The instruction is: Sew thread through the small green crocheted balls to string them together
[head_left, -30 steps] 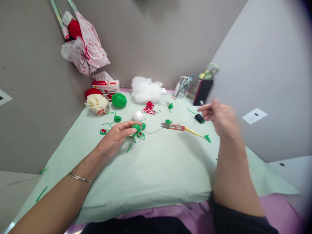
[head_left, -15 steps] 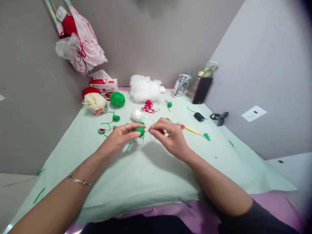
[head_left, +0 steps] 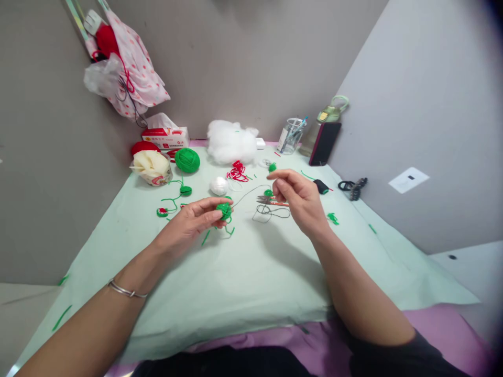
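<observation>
My left hand (head_left: 200,214) pinches a small green crocheted piece (head_left: 223,211) between thumb and fingers, with short green yarn tails hanging below it. From the piece a thin dark thread (head_left: 251,191) arcs up to the right. Its other end runs to my right hand (head_left: 296,196), raised and closed at the fingertips; whether a needle is in the pinch is too small to see. Loops of dark thread lie under that hand, beside snips (head_left: 265,200) with orange handles, partly covered by it. Close by is a small green crocheted bit (head_left: 268,192).
Behind the hands are a white yarn ball (head_left: 219,186), tangled red yarn (head_left: 238,172), white stuffing (head_left: 231,142) and a green yarn ball (head_left: 187,160). A tissue box (head_left: 165,137), clear cup (head_left: 293,137), phone (head_left: 325,144) and black thread spool (head_left: 321,186) stand or lie farther out.
My right hand has moved right and up, away from the green piece, drawing the dark thread out between the hands. My left hand stays nearly in place, still holding the piece.
</observation>
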### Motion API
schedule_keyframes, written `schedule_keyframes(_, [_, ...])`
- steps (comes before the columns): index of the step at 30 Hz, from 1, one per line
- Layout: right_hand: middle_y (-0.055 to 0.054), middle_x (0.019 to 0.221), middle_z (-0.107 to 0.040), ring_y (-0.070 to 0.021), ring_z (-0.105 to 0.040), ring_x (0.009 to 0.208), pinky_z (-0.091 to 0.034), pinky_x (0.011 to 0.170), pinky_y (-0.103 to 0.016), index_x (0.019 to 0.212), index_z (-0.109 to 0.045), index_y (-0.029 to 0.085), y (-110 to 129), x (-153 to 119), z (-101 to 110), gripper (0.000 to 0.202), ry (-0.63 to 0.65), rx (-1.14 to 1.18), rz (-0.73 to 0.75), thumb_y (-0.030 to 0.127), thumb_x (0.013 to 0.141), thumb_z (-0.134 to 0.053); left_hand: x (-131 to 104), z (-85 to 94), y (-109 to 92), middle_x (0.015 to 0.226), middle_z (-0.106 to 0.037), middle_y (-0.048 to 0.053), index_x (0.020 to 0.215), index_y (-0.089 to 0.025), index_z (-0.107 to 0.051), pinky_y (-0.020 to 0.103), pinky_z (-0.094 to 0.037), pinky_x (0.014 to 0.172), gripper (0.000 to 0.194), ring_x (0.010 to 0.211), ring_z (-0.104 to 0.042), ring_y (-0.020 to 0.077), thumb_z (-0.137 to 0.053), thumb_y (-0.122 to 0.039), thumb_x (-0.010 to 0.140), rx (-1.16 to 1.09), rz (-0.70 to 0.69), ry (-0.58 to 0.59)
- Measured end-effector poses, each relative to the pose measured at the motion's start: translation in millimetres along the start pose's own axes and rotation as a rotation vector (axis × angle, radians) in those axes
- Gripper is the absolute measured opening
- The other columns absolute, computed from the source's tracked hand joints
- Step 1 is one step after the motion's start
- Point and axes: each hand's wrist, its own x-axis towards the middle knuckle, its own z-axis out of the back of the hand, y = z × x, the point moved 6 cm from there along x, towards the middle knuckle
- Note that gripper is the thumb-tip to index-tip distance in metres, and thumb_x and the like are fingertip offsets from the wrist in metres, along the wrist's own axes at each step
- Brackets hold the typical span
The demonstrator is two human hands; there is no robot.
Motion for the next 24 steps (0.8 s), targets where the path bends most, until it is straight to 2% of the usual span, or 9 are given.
schedule_keyframes(2, [0.002, 0.071, -0.055, -0.0144, -0.051, 0.064, -0.045, 0.061, -0.029, 0.122, -0.064, 0.026, 3.8, -2.7, -2.5, 0.027, -0.002, -0.028, 0.040, 0.029, 0.096, -0.057, 1.0, 1.1, -0.3, 0.111, -0.071, 0.005, 0.112, -0.027, -0.078, 0.034, -0.049, 0.088, 0.035, 0.088, -0.064, 0.0172, -0.082, -0.037, 0.079, -0.016, -0.009, -0.005])
schedule_keyframes(4, [0.003, 0.070, -0.055, -0.0154, -0.052, 0.064, -0.045, 0.061, -0.030, 0.130, -0.057, 0.029, 5.9, -6.6, -6.7, 0.034, 0.008, -0.064, 0.051, 0.025, 0.096, -0.056, 1.7, 1.1, -0.6, 0.116, -0.069, 0.004, 0.115, -0.028, -0.076, 0.035, -0.050, 0.091, 0.035, 0.093, -0.064, 0.0175, -0.081, -0.035, 0.081, -0.020, -0.019, -0.003])
schedule_keyframes(7, [0.001, 0.072, -0.059, -0.0144, -0.052, 0.063, -0.044, 0.061, -0.030, 0.106, -0.065, 0.026, 14.0, -13.6, -13.6, 0.013, 0.013, -0.200, 0.139, 0.022, 0.097, -0.056, 1.9, -0.6, -1.6, 0.122, -0.068, 0.005, 0.117, -0.029, -0.075, 0.036, -0.049, 0.097, 0.033, 0.099, -0.064, 0.0185, -0.077, -0.036, 0.085, -0.019, -0.037, 0.008])
schedule_keyframes(10, [-0.003, 0.080, -0.062, -0.0154, -0.056, 0.072, -0.045, 0.063, -0.030, 0.086, -0.069, 0.023, 27.7, -21.4, -20.6, 0.012, 0.006, -0.340, 0.337, 0.020, 0.095, -0.062, 1.3, -3.4, -3.7, 0.118, -0.069, 0.005, 0.114, -0.028, -0.076, 0.036, -0.049, 0.098, 0.030, 0.102, -0.062, 0.0192, -0.076, -0.037, 0.086, -0.025, -0.064, 0.016])
schedule_keyframes(14, [-0.004, 0.080, -0.060, -0.0152, -0.058, 0.072, -0.046, 0.062, -0.029, 0.093, -0.074, 0.024, 32.0, -28.6, -31.0, 0.012, 0.058, -0.466, 0.483, 0.019, 0.096, -0.063, 1.0, -6.2, -4.6, 0.111, -0.069, 0.003, 0.112, -0.028, -0.076, 0.034, -0.049, 0.097, 0.030, 0.101, -0.061, 0.0176, -0.079, -0.037, 0.084, -0.023, -0.066, 0.017])
schedule_keyframes(18, [-0.003, 0.078, -0.057, -0.0131, -0.056, 0.068, -0.044, 0.059, -0.027, 0.099, -0.073, 0.020, 31.0, -33.9, -38.3, 0.015, 0.086, -0.535, 0.587, 0.015, 0.098, -0.059, 2.0, -5.5, -3.6, 0.108, -0.069, 0.003, 0.108, -0.026, -0.076, 0.034, -0.049, 0.096, 0.030, 0.099, -0.062, 0.0172, -0.081, -0.038, 0.081, -0.026, -0.056, 0.009])
schedule_keyframes(24, [-0.003, 0.077, -0.055, -0.0130, -0.054, 0.068, -0.044, 0.058, -0.026, 0.096, -0.071, 0.018, 35.5, -37.3, -43.1, 0.014, 0.097, -0.546, 0.653, 0.012, 0.097, -0.059, 2.3, -2.5, -1.7, 0.107, -0.070, 0.002, 0.107, -0.027, -0.076, 0.033, -0.049, 0.094, 0.031, 0.098, -0.064, 0.0182, -0.083, -0.039, 0.079, -0.022, -0.041, -0.009])
